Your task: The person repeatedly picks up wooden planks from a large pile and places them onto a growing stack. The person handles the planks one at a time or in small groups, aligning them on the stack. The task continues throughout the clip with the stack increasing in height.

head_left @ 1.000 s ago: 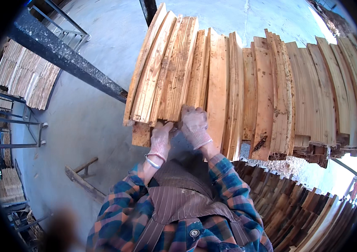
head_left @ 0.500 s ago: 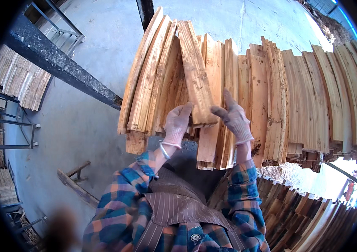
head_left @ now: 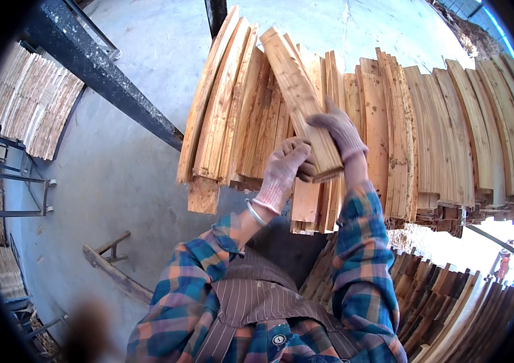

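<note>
A single wooden board (head_left: 296, 88) lies slanted over the stacked boards, its near end raised toward me. My left hand (head_left: 291, 160), in a pale knit glove, has its fingers curled at the board's near left edge. My right hand (head_left: 340, 128), gloved too, grips the right edge, its thumb across the upper face and its other fingers partly hidden. Under and beside this board stands a long row of boards on edge (head_left: 257, 115), their near ends uneven.
The row of boards (head_left: 444, 133) continues to the far right. A dark metal beam (head_left: 105, 78) crosses at upper left. More stacked wood (head_left: 36, 100) stands at left, and darker strips (head_left: 432, 302) at lower right. A low wooden stand (head_left: 114, 269) is on the floor at left.
The board's near end has swung right, and its upper face looks paler. My left hand has moved right with it. My right hand has gone from extended fingers to a grip on the edge.
</note>
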Tool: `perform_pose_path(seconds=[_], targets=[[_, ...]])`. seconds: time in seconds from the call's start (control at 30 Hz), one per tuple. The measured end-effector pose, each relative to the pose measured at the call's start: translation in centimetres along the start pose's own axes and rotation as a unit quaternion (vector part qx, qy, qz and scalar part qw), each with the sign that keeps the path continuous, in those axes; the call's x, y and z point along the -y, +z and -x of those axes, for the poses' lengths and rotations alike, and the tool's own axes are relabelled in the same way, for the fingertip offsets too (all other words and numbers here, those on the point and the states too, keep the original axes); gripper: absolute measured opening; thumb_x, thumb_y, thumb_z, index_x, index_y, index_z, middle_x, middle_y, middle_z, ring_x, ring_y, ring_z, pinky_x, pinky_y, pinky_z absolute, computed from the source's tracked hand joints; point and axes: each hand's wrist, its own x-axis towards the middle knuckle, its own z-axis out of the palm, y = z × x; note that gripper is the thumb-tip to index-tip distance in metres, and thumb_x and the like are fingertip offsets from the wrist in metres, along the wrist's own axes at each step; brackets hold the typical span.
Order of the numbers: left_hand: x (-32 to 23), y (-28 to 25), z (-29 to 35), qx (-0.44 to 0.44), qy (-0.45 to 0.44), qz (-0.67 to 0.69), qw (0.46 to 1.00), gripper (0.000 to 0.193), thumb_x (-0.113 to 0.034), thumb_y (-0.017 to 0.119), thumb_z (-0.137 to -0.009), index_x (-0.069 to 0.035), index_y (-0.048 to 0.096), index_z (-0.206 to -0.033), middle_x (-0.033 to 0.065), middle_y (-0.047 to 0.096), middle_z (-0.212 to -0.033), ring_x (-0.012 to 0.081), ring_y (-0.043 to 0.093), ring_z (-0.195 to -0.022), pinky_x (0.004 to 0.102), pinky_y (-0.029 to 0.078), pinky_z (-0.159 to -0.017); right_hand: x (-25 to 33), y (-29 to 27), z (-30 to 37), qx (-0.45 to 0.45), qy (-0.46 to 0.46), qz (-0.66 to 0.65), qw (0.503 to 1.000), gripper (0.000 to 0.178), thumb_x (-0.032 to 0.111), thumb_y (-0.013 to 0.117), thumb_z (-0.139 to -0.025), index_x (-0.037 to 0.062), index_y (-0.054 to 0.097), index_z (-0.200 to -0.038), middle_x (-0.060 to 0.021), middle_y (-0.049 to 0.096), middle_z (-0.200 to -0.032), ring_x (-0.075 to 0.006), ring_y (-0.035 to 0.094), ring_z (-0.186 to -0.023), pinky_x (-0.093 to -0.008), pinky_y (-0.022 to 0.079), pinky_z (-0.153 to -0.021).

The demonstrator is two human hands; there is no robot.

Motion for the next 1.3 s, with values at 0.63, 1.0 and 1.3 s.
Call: perform_pose_path(seconds=[0.63, 1.0, 1.3], targets=[[5.3, -15.4, 9.1, -0.095, -0.106, -0.014, 0.99, 0.026, -0.018, 0.06, -0.096, -0.001, 0.056, -0.115, 0.0065, 0.061, -0.091, 0.015, 0.057, -0.07, 0.0265, 0.049, -0.061, -2.1, 0.1, 20.1, -0.29, -0.084, 0.38, 0.874, 0.056, 0.011, 0.068, -0.082, 0.0099, 0.054, -0.136, -0.0165, 0.061, -0.127, -0.0297, 0.062, -0.107, -0.0406, 0.05, -0.094], [6.1, -18.0, 4.2, -0.062, 0.009, 0.139, 0.988, 0.086, -0.073, 0.047, -0.087, -0.016, 0.028, -0.148, 0.0123, 0.033, -0.15, 0.036, 0.038, -0.134, 0.0591, 0.04, -0.101, -3.6, 17.1, 9.1, 0.031, 0.129, 0.132, 0.982, 0.09, 0.028, 0.073, -0.081, 0.0038, 0.022, -0.152, -0.0281, 0.062, -0.117, -0.0337, 0.066, -0.101, -0.0392, 0.053, -0.084], [3.0, -14.3, 7.1, -0.071, 0.011, 0.191, 0.979, 0.068, -0.058, 0.051, -0.094, -0.007, 0.041, -0.139, 0.0125, 0.05, -0.134, 0.0307, 0.051, -0.122, 0.0502, 0.048, -0.094, -6.2, 17.1, 8.2, -0.041, 0.191, -0.255, 0.947, 0.086, 0.027, 0.071, -0.084, 0.003, 0.024, -0.152, -0.0155, 0.067, -0.103, -0.0247, 0.064, -0.071, -0.032, 0.054, -0.058]])
